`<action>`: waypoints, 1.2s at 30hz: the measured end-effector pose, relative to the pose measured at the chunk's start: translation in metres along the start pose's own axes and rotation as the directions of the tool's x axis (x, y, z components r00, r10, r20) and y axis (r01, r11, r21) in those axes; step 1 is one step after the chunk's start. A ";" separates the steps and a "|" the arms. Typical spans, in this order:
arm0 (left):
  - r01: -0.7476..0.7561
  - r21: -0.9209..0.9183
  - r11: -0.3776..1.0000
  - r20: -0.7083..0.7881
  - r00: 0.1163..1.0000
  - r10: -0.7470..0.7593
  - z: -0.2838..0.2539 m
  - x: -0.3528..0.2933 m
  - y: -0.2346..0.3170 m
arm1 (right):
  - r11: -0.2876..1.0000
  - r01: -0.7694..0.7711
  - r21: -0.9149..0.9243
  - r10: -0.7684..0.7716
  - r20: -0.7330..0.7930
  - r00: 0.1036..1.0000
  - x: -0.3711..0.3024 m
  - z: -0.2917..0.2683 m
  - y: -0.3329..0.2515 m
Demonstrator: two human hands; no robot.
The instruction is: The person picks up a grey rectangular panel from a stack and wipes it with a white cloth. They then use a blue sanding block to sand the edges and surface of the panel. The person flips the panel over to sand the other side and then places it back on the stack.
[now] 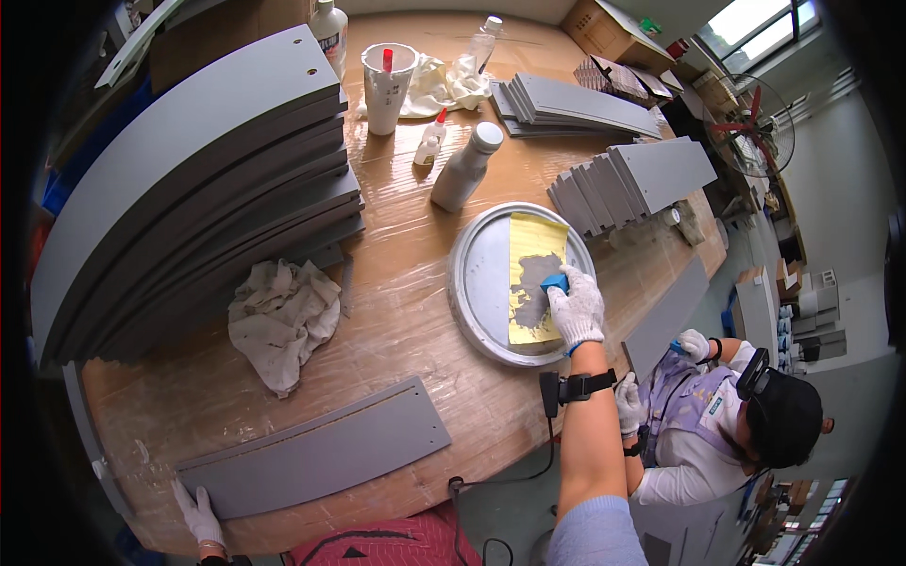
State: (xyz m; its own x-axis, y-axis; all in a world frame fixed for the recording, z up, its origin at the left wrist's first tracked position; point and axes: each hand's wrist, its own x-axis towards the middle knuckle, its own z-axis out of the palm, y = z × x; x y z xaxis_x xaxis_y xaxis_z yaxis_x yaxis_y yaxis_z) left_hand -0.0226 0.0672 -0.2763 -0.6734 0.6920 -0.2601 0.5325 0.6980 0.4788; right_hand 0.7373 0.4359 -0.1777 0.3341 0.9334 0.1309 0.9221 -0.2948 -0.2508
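My right hand point(578, 309), in a white knit glove, is closed on a small blue block point(555, 282). The block rests on a yellow sheet point(522, 240) smeared with grey paste point(535, 297), which lies on the round grey lid of a bucket point(481, 292). At the near left, my gloved left hand point(198, 514) touches the left end of a slightly curved grey panel point(321, 453), its visible fingers stretched and apart. A brownish line runs along that panel's far edge, and small holes mark its right end.
Tall stacks of curved grey panels point(217, 104) fill the left, beside a crumpled cloth point(286, 321). A grey bottle point(467, 168), a small glue bottle point(430, 141) and a white cup point(385, 94) stand farther back. Another person point(703, 415) works at the right on a grey panel point(668, 316).
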 end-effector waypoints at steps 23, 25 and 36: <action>-0.014 -0.042 0.999 -0.012 1.000 0.014 0.007 -0.002 -0.002 | 0.984 -0.159 0.081 0.159 0.010 0.987 -0.024 0.004 -0.001; -0.011 -0.035 0.999 -0.011 1.000 0.011 0.011 -0.001 0.002 | 0.993 -0.094 -0.065 0.095 0.009 0.995 -0.028 0.012 0.002; -0.066 0.127 0.990 0.002 0.998 0.066 0.005 -0.009 0.041 | 0.832 -0.025 0.555 0.282 -0.384 0.879 -0.058 0.007 0.023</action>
State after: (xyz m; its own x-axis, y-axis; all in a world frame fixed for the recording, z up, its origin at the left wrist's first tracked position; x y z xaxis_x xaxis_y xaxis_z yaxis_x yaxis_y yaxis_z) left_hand 0.0079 0.0905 -0.2590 -0.6357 0.7370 -0.2296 0.6363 0.6686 0.3847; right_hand 0.7374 0.3766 -0.1979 0.6290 0.6588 0.4127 0.6501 -0.1547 -0.7440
